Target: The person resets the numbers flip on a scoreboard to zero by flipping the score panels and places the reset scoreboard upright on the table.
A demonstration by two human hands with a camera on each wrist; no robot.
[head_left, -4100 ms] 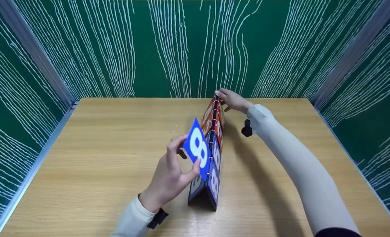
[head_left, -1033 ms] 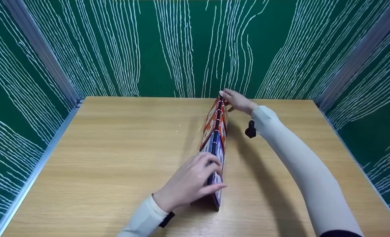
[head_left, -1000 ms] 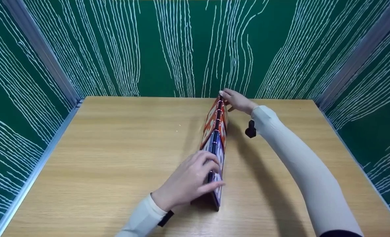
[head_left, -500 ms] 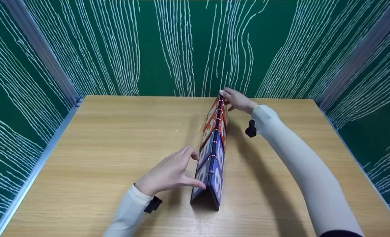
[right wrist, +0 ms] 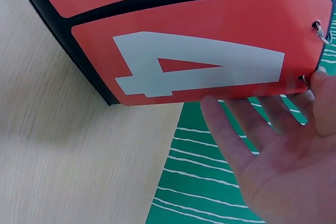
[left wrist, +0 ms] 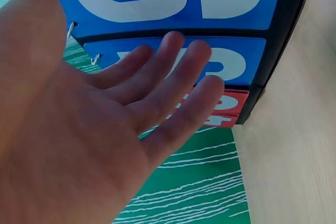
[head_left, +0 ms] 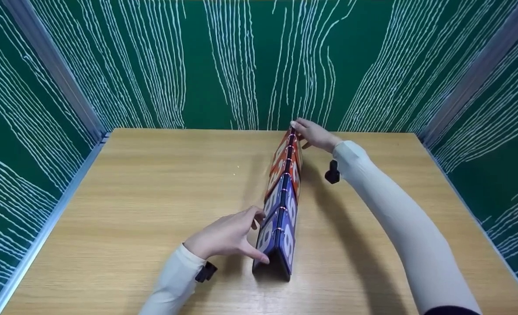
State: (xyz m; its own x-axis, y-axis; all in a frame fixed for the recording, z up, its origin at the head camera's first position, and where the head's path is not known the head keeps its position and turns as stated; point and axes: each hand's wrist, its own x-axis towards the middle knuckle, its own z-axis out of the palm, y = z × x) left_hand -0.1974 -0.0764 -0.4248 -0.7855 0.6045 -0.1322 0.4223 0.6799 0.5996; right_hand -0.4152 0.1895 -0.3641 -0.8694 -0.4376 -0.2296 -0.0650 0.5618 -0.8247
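A tent-shaped flip scoreboard stands lengthwise on the table, with white-numbered blue cards at the near end and red cards at the far end. Metal rings join the cards along the black ridge. Beside the near left face is my left hand, thumb and fingers spread apart. In the left wrist view its fingers lie loosely in front of the blue cards; contact is hard to tell. My right hand holds the ridge's far end by thumb and fingers, next to a red 4 card in the right wrist view.
The wooden table reaches back to a green wall with white wavy lines. Green side panels with metal posts rise to the left and right. The right arm's shadow falls across the table right of the scoreboard.
Earlier my left hand pinched a raised blue 8 card, then passed over the ridge. It has since drawn back to the left side, lower down. My right hand has kept its place.
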